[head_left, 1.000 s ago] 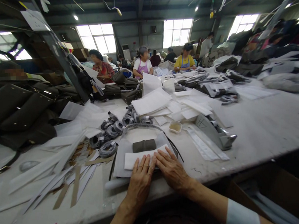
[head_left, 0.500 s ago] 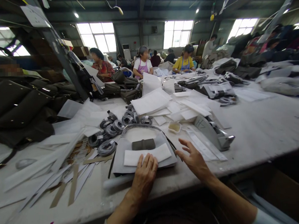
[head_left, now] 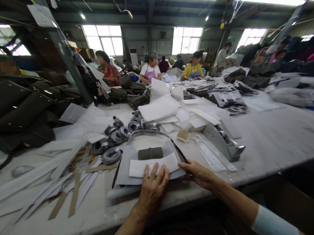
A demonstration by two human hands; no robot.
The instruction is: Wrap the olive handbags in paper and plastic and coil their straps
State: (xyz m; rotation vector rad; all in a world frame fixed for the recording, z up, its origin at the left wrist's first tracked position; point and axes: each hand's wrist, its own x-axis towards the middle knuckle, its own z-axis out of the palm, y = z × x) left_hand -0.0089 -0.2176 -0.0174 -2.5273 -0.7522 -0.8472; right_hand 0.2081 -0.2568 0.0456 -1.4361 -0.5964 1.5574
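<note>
Workpiece: one flat bundle faced with translucent white sheeting [head_left: 123,167], lying near the front edge of the counter [head_left: 267,140].
On top: one folded white foam strip [head_left: 137,168]; one olive rectangular piece [head_left: 150,153].
Left hand [head_left: 152,187]: fingers spread, laid on the strip.
Right hand [head_left: 198,173]: narrowed at the bundle's right edge; grip cannot be told.
Dispenser: one grey tape dispenser [head_left: 214,140].
Coils: several grey wrapped coils [head_left: 117,137], overlapping, count uncertain.
Room: coils crowd behind-left; counter top stretches right beyond the dispenser.

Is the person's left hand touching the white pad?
Touching. In the head view, the left hand lies with its fingers spread over the white pad.
</note>
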